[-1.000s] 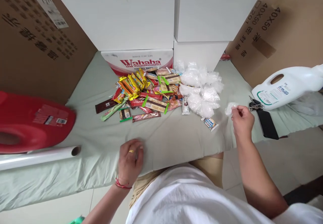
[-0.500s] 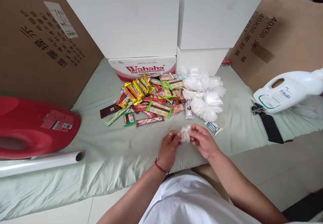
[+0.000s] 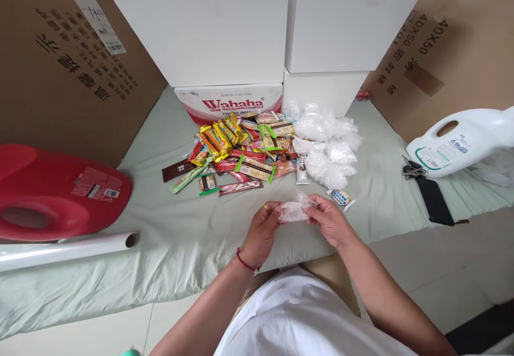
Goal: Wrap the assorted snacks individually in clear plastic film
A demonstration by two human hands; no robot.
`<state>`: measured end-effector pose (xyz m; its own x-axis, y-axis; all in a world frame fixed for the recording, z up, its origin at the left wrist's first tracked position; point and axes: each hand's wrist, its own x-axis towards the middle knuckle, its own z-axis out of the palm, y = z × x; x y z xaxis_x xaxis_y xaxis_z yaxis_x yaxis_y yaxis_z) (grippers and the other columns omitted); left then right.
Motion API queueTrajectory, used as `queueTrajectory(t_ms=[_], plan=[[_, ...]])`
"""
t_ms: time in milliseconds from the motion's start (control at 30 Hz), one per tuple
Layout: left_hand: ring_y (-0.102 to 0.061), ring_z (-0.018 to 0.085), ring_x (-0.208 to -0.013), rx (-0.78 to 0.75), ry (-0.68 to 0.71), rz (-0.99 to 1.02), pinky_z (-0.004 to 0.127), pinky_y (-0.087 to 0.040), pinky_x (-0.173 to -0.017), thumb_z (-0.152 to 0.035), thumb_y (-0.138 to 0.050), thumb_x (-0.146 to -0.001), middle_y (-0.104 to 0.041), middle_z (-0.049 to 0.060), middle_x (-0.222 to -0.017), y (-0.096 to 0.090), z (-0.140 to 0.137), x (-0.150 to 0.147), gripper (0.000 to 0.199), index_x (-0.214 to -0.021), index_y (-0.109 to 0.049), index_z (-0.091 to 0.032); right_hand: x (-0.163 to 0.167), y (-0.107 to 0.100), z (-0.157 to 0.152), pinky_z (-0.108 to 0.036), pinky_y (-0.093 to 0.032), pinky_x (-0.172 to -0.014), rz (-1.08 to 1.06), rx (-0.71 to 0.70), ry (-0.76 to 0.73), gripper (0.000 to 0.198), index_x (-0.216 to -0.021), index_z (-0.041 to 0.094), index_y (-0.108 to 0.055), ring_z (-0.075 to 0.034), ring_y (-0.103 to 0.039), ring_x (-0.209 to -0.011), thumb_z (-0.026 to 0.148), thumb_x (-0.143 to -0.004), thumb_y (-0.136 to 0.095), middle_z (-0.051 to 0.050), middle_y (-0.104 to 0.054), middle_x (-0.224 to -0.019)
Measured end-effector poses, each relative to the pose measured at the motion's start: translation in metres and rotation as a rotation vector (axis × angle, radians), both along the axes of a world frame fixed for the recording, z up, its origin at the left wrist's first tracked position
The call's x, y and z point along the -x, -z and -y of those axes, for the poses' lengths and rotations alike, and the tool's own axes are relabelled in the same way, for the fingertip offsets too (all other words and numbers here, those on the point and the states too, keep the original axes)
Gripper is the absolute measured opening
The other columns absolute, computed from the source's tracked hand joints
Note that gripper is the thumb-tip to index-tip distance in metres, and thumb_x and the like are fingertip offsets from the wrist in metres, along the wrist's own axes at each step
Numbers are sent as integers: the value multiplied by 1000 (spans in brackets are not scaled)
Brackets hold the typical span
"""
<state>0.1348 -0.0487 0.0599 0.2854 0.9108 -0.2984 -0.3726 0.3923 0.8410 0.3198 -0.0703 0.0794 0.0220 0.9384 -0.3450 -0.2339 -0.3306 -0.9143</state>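
A crumpled clear plastic bag (image 3: 294,211) is stretched between my two hands above the cloth near its front edge. My left hand (image 3: 263,227) pinches its left end between thumb and fingers. At the other end my right hand (image 3: 327,221) grips the plastic the same way. Just beyond my right hand lies a small wrapped snack (image 3: 340,198) with blue lettering. Behind it is a heap of scrunched clear bags (image 3: 329,152). To the left of those bags spreads a pile of wrapped snack bars (image 3: 252,168) in yellow, red, green and brown.
White boxes (image 3: 225,24) stand stacked at the back, with brown cardboard (image 3: 88,110) on both sides. At left are a red jug (image 3: 100,206) and a plastic film roll (image 3: 80,251). On the right lie a white bottle (image 3: 461,142), keys (image 3: 413,168) and a black phone (image 3: 436,201).
The bag was a compact ball between my fingertips; now it is drawn out wider. My left hand has moved left, away from the right one.
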Motion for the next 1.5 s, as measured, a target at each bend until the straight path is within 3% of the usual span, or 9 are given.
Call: queueTrajectory(t_ms=[133, 300, 500, 700, 800, 1067, 1233, 1333, 1500], plan=[[-60, 13, -86, 85, 41, 103, 26, -50, -78, -48, -94, -72, -70, 3, -101, -2, 0, 12, 39, -83, -71, -18, -12, 4, -1, -23, -38, -56, -114, 81, -27, 45, -84, 20, -74, -10, -47, -66, 48, -60, -100, 2, -62, -76], [-63, 15, -85, 173, 32, 158, 27, -54, -77, -45, -95, -70, -70, 3, -92, 3, 2, 20, 39, -83, -69, -18, -7, 11, 4, -23, -36, -55, -250, 112, -9, 45, -81, 21, -71, -9, -42, -62, 48, -60, -100, 5, -52, -68], [-67, 20, -98, 219, -2, 58, 34, -60, -78, -57, -93, -69, -70, 4, -113, 3, 14, 8, 55, -103, -66, -23, 13, 25, 12, -25, -37, -62, 1, -77, 91, 42, -78, 21, -70, -11, -47, -67, 48, -63, -98, 4, -59, -73], [-61, 9, -69, 200, -50, -4, 23, -54, -67, -37, -98, -61, -65, -4, -80, 12, 9, 8, 47, -86, -62, -19, 12, 24, 13, -24, -34, -56, -242, 21, 91, 48, -78, 22, -63, -9, -41, -58, 51, -62, -98, 7, -49, -65], [-65, 11, -74, 203, -122, 102, 24, -56, -71, -27, -96, -60, -68, -4, -82, 16, 1, 15, 42, -84, -62, -20, 6, 23, 13, -22, -34, -54, -297, 72, 133, 49, -76, 22, -61, -8, -40, -58, 49, -61, -99, 7, -48, -65], [-70, 17, -92, 270, -197, 277, 29, -57, -77, -30, -76, -86, -75, 3, -96, 33, -14, 8, 13, -88, -67, -21, 18, 44, 24, -23, -30, -48, -150, 161, 72, 52, -77, 23, -59, -9, -39, -58, 59, -63, -93, 4, -53, -69], [-67, 14, -82, 112, -352, 205, 25, -54, -77, -38, -89, -75, -70, -1, -83, 38, -5, -1, 31, -83, -64, -21, 24, 40, 49, -32, -49, -70, 367, -224, 259, 41, -96, 26, -64, -17, -54, -77, 65, -88, -73, -3, -62, -92], [-64, 12, -76, 27, -362, 119, 25, -50, -74, -43, -91, -73, -67, -4, -80, 29, 9, -9, 38, -84, -63, -20, 31, 28, 60, -44, -50, -98, 674, -485, 194, 53, -113, 26, -67, -28, -58, -112, 64, -79, -83, -12, -62, -125], [-58, 10, -69, 2, -293, 31, 25, -46, -70, -32, -93, -67, -61, -6, -74, 14, 29, -16, 39, -78, -57, -21, 33, 22, 57, -49, -45, -109, 721, -493, 113, 24, -93, 26, -71, -30, -57, -120, 50, -91, -74, -9, -69, -114]])
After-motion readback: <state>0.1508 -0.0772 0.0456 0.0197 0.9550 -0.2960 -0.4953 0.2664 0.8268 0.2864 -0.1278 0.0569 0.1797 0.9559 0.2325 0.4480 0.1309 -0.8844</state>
